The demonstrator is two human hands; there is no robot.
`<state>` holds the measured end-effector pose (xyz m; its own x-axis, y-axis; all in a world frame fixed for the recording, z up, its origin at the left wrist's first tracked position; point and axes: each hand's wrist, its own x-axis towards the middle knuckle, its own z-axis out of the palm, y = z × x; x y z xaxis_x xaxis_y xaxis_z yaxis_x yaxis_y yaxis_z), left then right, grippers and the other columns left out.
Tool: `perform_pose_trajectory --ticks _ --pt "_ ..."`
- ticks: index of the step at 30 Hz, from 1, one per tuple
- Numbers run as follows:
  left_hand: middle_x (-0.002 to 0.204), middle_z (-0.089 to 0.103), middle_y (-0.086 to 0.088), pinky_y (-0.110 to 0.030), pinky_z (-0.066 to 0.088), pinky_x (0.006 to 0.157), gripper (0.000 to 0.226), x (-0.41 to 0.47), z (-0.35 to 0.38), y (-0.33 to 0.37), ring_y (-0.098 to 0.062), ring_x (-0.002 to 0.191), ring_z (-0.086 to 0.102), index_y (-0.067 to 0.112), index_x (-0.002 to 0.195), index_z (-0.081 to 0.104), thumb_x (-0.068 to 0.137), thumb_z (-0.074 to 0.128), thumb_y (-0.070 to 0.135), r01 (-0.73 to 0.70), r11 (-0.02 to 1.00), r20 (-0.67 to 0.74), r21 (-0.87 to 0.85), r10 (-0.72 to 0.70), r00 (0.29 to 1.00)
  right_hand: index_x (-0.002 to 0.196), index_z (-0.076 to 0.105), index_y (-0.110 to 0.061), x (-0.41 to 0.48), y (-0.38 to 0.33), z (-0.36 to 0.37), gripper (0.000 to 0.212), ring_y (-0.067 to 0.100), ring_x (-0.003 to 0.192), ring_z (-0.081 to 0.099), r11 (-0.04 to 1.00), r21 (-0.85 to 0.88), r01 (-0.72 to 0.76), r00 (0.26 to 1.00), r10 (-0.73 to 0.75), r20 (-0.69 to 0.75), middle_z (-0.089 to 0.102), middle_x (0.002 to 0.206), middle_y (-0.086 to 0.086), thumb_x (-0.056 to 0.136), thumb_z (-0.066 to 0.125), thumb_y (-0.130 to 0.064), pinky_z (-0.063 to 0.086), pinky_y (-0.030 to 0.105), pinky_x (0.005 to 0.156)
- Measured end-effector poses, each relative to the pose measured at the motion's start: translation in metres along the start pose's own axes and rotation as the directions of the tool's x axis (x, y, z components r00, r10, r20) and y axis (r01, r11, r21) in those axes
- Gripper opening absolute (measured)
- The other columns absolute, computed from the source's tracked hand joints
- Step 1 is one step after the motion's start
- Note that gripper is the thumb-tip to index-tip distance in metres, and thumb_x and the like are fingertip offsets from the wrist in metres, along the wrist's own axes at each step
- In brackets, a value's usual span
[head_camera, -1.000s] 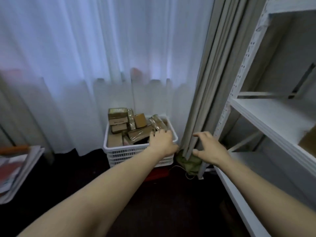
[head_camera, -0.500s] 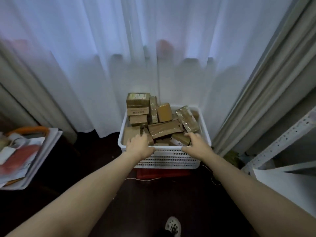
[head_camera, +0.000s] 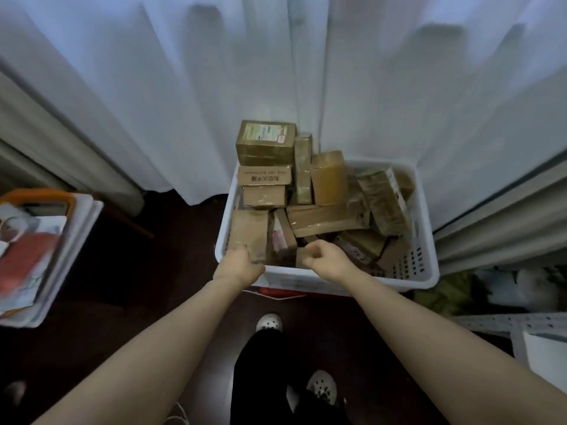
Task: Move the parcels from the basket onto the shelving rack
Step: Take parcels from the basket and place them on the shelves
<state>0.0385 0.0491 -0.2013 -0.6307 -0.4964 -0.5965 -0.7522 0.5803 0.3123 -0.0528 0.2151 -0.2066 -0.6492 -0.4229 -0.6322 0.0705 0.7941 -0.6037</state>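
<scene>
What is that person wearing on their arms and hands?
Nothing that shows. Both arms are bare right up to the picture's edge, with no sleeves. The left hand and right hand have no gloves, and I see no rings, watch or bracelet.

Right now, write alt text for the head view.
Both hands reach into a white basket heaped with brown parcels, before pale curtains. The left hand grips a flat parcel at the basket's near-left corner; the right hand pinches a small parcel beside it.
</scene>
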Motion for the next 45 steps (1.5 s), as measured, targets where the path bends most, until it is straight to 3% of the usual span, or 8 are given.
perform_pose_trajectory --ticks 6,12,15,18,25,32,38,45 --pt "0.114 0.056 -0.010 -0.034 0.043 0.073 0.026 0.090 -0.001 -0.011 -0.024 0.086 0.054 0.008 0.110 0.056 0.090 0.050 0.023 0.031 0.999 0.085 -0.031 -0.028 0.996 0.128 0.051 -0.002 0.098 -0.018 0.034 0.036 0.021 0.088 0.059 0.894 0.359 -0.268 0.963 0.247 0.106 0.062 0.114 0.019 0.094 0.057 -0.014 0.053 0.032 0.076" --pt "0.135 0.044 -0.012 -0.042 0.044 0.097 0.055 0.159 0.007 -0.038 -0.030 0.124 0.041 0.008 0.134 0.047 0.085 0.059 0.027 -0.104 0.983 0.107 0.150 0.089 0.990 0.135 0.047 0.000 0.184 -0.015 0.076 0.060 0.022 0.096 0.061 0.788 0.406 -0.463 0.883 0.372 0.285 0.062 0.108 0.010 0.085 0.070 -0.023 0.049 0.028 0.076" --pt "0.147 0.034 -0.007 -0.037 0.035 0.107 0.060 0.183 0.019 -0.050 -0.027 0.136 0.028 0.009 0.141 0.040 0.086 0.059 0.027 -0.162 0.964 0.122 0.210 0.138 0.983 0.141 0.039 -0.005 0.217 -0.003 0.099 0.108 0.027 0.120 0.055 0.734 0.443 -0.515 0.848 0.359 0.390 0.056 0.133 0.010 0.053 0.090 -0.040 0.046 0.037 0.101" --pt "0.149 0.031 -0.004 -0.036 0.035 0.105 0.060 0.194 0.035 -0.057 -0.027 0.134 0.029 0.011 0.141 0.039 0.087 0.058 0.026 -0.173 0.961 0.137 0.216 0.146 0.980 0.131 0.051 -0.009 0.240 0.022 0.124 0.121 0.024 0.108 0.063 0.733 0.409 -0.544 0.818 0.354 0.453 0.066 0.118 0.007 0.023 0.094 -0.043 0.050 0.040 0.097" --pt "0.153 0.022 -0.003 -0.037 0.036 0.106 0.065 0.181 0.035 -0.059 -0.028 0.135 0.032 0.013 0.143 0.035 0.085 0.061 0.027 -0.191 0.974 0.146 0.119 0.173 0.974 0.115 0.062 -0.012 0.223 -0.002 0.120 0.057 0.009 0.061 0.062 0.756 0.427 -0.497 0.843 0.303 0.444 0.069 0.074 -0.001 0.063 0.083 -0.025 0.043 0.019 0.046" --pt "0.158 0.007 -0.004 -0.034 -0.011 0.116 0.116 0.113 -0.013 -0.030 -0.017 0.146 0.004 0.012 0.152 -0.006 0.072 0.071 0.043 -0.403 0.873 0.162 0.273 0.371 0.914 0.103 0.066 -0.020 0.152 -0.038 0.045 0.044 0.026 0.095 0.065 0.722 0.432 -0.541 0.799 0.280 0.532 0.068 0.097 0.008 0.080 0.060 -0.056 0.053 0.041 0.087" --pt "0.142 0.040 -0.010 -0.042 0.020 0.115 0.109 0.062 -0.066 0.015 -0.028 0.132 0.039 0.009 0.150 0.023 0.064 0.068 0.059 -0.494 0.724 -0.128 0.481 0.616 0.777 0.127 0.051 -0.010 0.083 -0.088 -0.041 0.083 0.035 0.095 0.067 0.727 0.497 -0.474 0.847 0.221 0.484 0.062 0.115 0.021 0.078 0.048 -0.076 0.058 0.040 0.073" --pt "0.119 0.046 0.003 -0.027 0.043 0.086 0.092 0.022 -0.157 0.066 -0.015 0.110 0.048 0.015 0.136 0.036 0.058 0.081 0.035 -0.576 0.817 -0.378 -0.025 0.526 0.762 0.127 0.051 0.001 0.031 -0.116 -0.127 0.069 0.034 0.090 0.065 0.720 0.681 -0.130 0.991 0.084 0.100 0.063 0.105 0.022 0.090 0.049 -0.057 0.055 0.040 0.075"
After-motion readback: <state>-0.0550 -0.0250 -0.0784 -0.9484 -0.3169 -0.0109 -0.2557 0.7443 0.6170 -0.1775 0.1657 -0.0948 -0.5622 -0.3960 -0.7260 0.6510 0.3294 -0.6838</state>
